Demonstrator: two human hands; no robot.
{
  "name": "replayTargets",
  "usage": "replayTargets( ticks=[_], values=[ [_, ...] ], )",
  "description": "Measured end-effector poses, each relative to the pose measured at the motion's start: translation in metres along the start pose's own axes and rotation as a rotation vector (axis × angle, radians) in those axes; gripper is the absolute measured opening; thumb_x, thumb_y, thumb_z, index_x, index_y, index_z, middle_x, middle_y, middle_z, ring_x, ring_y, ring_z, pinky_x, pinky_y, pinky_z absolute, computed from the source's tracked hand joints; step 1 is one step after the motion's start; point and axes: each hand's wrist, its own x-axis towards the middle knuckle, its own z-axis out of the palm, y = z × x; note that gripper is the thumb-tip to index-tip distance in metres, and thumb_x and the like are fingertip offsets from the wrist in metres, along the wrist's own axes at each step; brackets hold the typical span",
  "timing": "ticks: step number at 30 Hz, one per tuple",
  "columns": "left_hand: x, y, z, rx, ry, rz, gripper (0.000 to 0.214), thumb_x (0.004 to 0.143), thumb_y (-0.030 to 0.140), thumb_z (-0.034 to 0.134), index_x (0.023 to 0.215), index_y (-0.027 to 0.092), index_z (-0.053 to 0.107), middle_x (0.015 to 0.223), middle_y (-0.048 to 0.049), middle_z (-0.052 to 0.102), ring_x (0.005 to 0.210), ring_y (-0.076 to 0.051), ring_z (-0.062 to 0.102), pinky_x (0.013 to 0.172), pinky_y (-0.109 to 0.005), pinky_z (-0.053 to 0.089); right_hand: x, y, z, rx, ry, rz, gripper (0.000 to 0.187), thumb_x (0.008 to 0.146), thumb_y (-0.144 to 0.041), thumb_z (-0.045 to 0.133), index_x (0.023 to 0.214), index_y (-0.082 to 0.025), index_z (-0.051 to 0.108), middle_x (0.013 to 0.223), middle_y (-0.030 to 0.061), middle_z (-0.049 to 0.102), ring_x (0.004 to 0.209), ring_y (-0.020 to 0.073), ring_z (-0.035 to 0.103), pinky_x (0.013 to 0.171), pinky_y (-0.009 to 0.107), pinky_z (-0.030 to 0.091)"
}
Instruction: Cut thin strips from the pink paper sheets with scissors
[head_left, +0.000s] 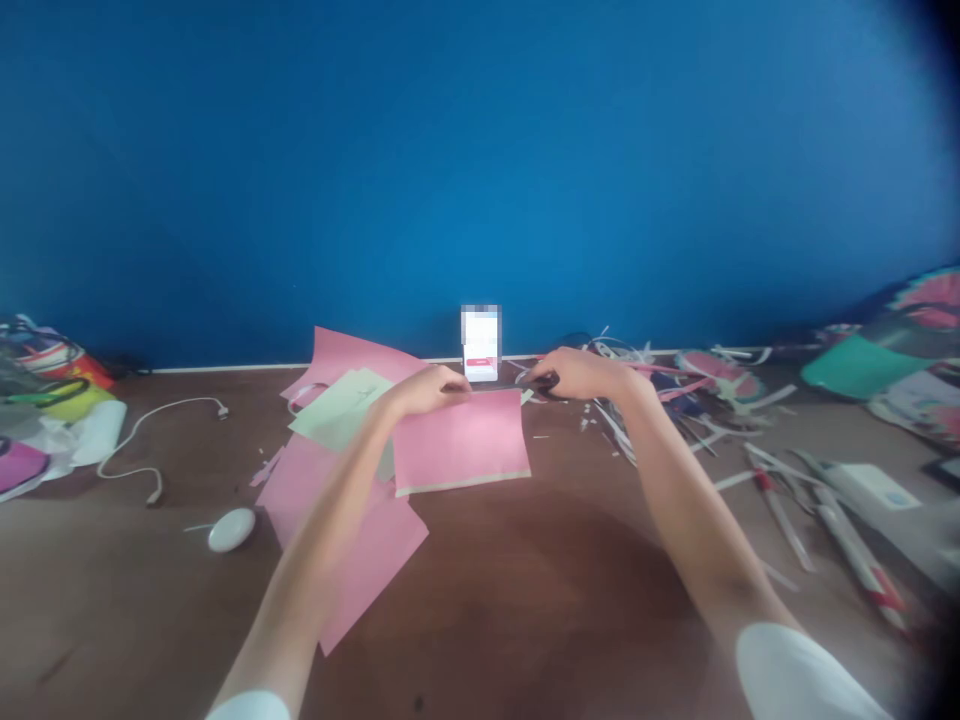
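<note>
My left hand (pixel 435 388) pinches the top edge of a pink sheet of paper (pixel 463 440), which is lifted at that edge and has a pale strip along its bottom. Dark-handled scissors (pixel 546 383) are in my right hand (pixel 581 375), its fingers closed round the handles. The blades point left along the sheet's top edge; whether they are apart is too blurred to tell. Beneath and beside my left forearm lie more pink paper (pixel 375 575) and pale green sheets (pixel 341 410).
A lit phone (pixel 481 345) stands against the blue wall (pixel 480 180). White paper strips (pixel 622 430) are heaped at the right, near pens (pixel 859 560) and a green piece (pixel 855 365). On the left are a white cable (pixel 124 445) and a round white object (pixel 232 530).
</note>
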Motion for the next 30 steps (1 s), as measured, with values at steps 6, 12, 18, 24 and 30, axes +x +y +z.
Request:
replayTargets(
  ticks=[6,12,18,24,30],
  values=[
    [-0.0003,-0.0009,0.0006,0.006,-0.003,-0.015,0.03,0.086,0.043,0.053,0.092,0.018,0.069,0.096,-0.0058,0.069,0.084,-0.02,0.061,0.068,-0.028,0.041,-0.0019,-0.0024,-0.0011,0.008,-0.004,0.008,0.042,0.067,-0.019,0.059,0.106,-0.027,0.073,0.094,0.0028,0.073,0.077,0.0207,0.062,0.062,0.025,0.04],
    [-0.0004,-0.0016,-0.0007,0.014,-0.011,-0.006,0.029,0.087,0.043,0.053,0.092,0.02,0.069,0.097,-0.005,0.069,0.084,-0.02,0.062,0.069,-0.028,0.041,0.0016,0.0014,0.0022,-0.003,-0.014,-0.016,0.046,0.066,-0.014,0.054,0.105,-0.028,0.073,0.099,0.0007,0.073,0.076,0.0181,0.062,0.06,0.024,0.037],
    [-0.0007,-0.0032,-0.0009,0.021,-0.019,0.003,0.028,0.086,0.042,0.054,0.092,0.019,0.07,0.096,-0.0058,0.069,0.086,-0.021,0.062,0.071,-0.029,0.042,0.0015,0.0034,0.0024,-0.016,-0.009,-0.029,0.047,0.069,-0.014,0.051,0.108,-0.029,0.073,0.1,0.0003,0.073,0.076,0.0168,0.063,0.059,0.024,0.037],
    [-0.0024,-0.0013,-0.0028,0.007,-0.014,-0.003,0.029,0.086,0.043,0.054,0.092,0.02,0.07,0.099,-0.0055,0.069,0.087,-0.021,0.062,0.072,-0.029,0.042,0.002,0.003,0.003,-0.003,-0.026,-0.061,0.043,0.071,-0.015,0.052,0.105,-0.028,0.074,0.096,-0.0003,0.074,0.076,0.0165,0.063,0.059,0.024,0.037],
    [-0.002,-0.0026,-0.002,-0.005,-0.017,-0.012,0.03,0.085,0.044,0.055,0.091,0.019,0.07,0.097,-0.0064,0.069,0.088,-0.022,0.062,0.073,-0.029,0.043,0.0018,0.0005,0.003,-0.024,-0.012,-0.061,0.041,0.07,-0.015,0.051,0.102,-0.026,0.075,0.096,0.0011,0.074,0.077,0.017,0.064,0.06,0.024,0.037]
  ],
)
